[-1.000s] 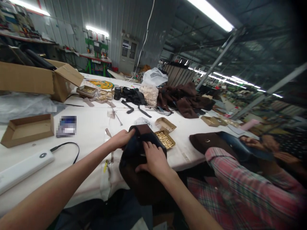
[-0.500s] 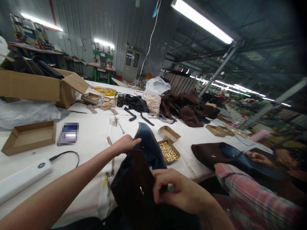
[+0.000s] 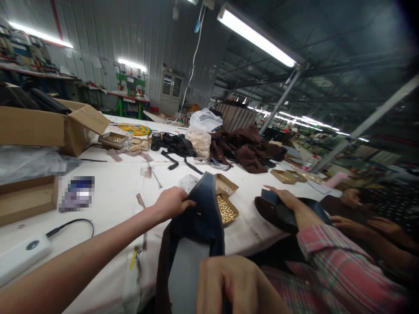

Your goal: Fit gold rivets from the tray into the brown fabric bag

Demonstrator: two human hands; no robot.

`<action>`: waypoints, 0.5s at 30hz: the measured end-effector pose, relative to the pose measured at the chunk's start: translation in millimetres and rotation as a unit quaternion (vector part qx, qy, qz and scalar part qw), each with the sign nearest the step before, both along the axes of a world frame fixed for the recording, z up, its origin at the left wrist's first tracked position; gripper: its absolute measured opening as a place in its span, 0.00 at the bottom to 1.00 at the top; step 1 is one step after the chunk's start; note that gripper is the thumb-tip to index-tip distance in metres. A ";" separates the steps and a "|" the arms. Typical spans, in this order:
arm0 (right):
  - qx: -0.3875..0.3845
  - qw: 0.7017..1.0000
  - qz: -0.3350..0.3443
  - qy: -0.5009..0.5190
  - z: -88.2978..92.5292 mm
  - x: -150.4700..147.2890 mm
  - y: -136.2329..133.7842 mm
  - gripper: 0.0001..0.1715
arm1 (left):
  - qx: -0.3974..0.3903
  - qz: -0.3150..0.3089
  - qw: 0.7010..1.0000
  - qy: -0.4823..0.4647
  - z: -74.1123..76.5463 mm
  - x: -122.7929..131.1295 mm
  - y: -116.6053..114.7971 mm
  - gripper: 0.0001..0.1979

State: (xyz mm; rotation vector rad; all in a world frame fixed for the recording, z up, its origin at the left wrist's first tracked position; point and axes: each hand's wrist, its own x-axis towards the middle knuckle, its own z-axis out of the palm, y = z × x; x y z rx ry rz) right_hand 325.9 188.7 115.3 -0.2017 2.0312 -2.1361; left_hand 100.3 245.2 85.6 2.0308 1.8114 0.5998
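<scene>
My left hand (image 3: pixel 170 204) is closed on the left edge of a fabric piece (image 3: pixel 202 218), thumb on its blue face. The piece is dark blue inside with a grey panel (image 3: pixel 186 266) and dark brown outside; a small metal fitting shows near its far end. Close to me, my right hand (image 3: pixel 234 281) has curled fingers over the near right part of the same piece; its fingertips are hidden. Just right of the piece stands a small cardboard box (image 3: pixel 237 214) of gold studs (image 3: pixel 225 208), with a second shallow box (image 3: pixel 225 182) behind it.
On the right, a co-worker's plaid sleeve (image 3: pixel 337 253) and hands reach over another brown and blue piece (image 3: pixel 266 209). Brown fabric (image 3: pixel 248 148) is heaped at the back. At left are a white power bank (image 3: pixel 26 253), a phone (image 3: pixel 77 194), an open tray (image 3: pixel 29 198) and a carton (image 3: pixel 32 126).
The fabric piece has turned over from its brown outside to its blue and grey inside. My right hand has moved down towards me. The co-worker's hand now lies on the other piece.
</scene>
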 end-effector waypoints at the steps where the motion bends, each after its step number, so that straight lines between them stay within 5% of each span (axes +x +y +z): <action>1: 0.019 0.996 -0.080 -0.033 -1.9 -0.2 -2.0 0.47 | 0.011 -0.016 1.000 0.018 4.5 3.3 -0.9 0.23; 2: 0.077 0.979 -0.171 -0.077 -5.0 -0.5 -2.9 0.43 | 0.022 -0.029 0.999 0.036 8.6 7.0 -1.4 0.21; 4: 0.286 0.891 -0.299 -0.187 -14.4 -1.3 -1.9 0.27 | 0.039 -0.049 0.996 0.071 15.0 14.5 -1.1 0.20; 6: 0.490 0.776 -0.296 -0.265 -25.4 -2.1 0.4 0.10 | 0.053 -0.065 0.991 0.102 19.4 21.2 1.6 0.19; 7: 0.544 0.741 -0.271 -0.284 -30.4 -2.1 1.3 0.12 | 0.059 -0.071 0.989 0.117 21.2 23.9 3.5 0.18; 9: 0.573 0.726 -0.236 -0.297 -37.7 -1.1 2.9 0.20 | 0.074 -0.075 0.985 0.140 24.4 28.3 6.6 0.16; 12: 0.563 0.744 -0.219 -0.287 -41.3 2.2 8.4 0.23 | 0.109 -0.080 0.978 0.161 27.6 34.4 0.9 0.13; 15: 0.570 0.744 -0.219 -0.271 -40.4 5.7 22.8 0.18 | 0.164 -0.136 0.960 0.180 23.5 40.8 -23.0 0.25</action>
